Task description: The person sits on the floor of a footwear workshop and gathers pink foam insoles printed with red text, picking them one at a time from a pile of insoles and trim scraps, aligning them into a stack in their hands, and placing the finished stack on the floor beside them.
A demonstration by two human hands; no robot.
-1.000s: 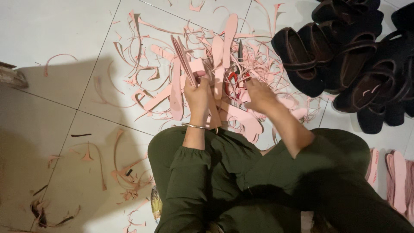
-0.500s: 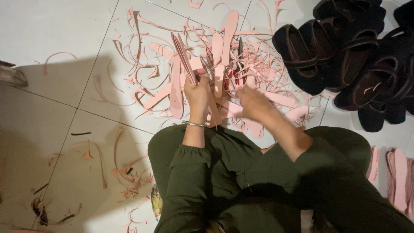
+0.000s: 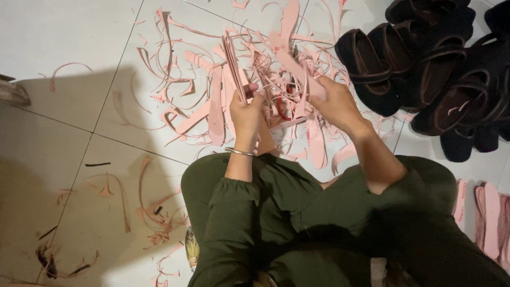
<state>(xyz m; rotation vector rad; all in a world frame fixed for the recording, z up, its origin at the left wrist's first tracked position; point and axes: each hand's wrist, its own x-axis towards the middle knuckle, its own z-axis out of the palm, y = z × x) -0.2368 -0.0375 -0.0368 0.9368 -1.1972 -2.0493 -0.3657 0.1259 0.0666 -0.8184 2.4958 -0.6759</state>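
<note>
Head view: we are gripping a stack of pink insoles (image 3: pixel 234 66) in our left hand (image 3: pixel 247 114), its long axis pointing up and away, while our right hand (image 3: pixel 332 101) is clutching another pink insole (image 3: pixel 289 58) beside it.

Light falls hard from above and behind the person, bright on the pale floor tiles (image 3: pixel 64 32) beyond the left hand (image 3: pixel 247 114); a broad, sharp-edged shadow spreads to the left of that hand and below it, dimming the tiles to a dull tan; the black sandals (image 3: pixel 435 74) beyond the right hand (image 3: pixel 334 103) lose detail in their darkness; the right hand is slightly motion-blurred; the pink scraps (image 3: pixel 212 101) stay crisp; no glare; edges bend mildly.
</note>
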